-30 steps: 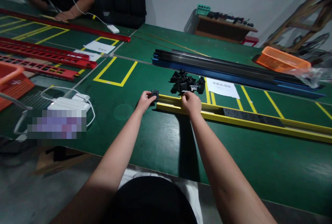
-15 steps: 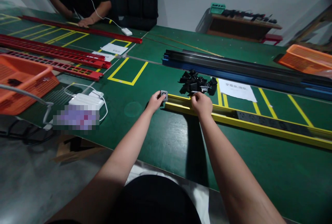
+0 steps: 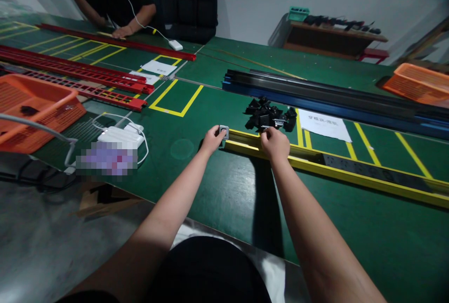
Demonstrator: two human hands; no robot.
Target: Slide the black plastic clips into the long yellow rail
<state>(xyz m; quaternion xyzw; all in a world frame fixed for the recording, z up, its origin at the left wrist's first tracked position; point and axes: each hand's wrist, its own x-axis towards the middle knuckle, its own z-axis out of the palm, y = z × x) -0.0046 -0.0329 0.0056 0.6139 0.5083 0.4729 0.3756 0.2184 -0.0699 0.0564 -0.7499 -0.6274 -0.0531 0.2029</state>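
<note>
Our left hand (image 3: 211,139) pinches a small square grey plastic cap (image 3: 223,131) at the end of the long yellow metal rail (image 3: 351,168). We think the cap is light and hard; hold its edges. Our right hand (image 3: 274,144) is closed on the rail.

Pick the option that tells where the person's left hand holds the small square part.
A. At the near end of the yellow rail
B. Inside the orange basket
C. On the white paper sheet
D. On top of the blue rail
A: the left hand pinches the small square part right at the end of the yellow rail, beside the right hand.
</note>
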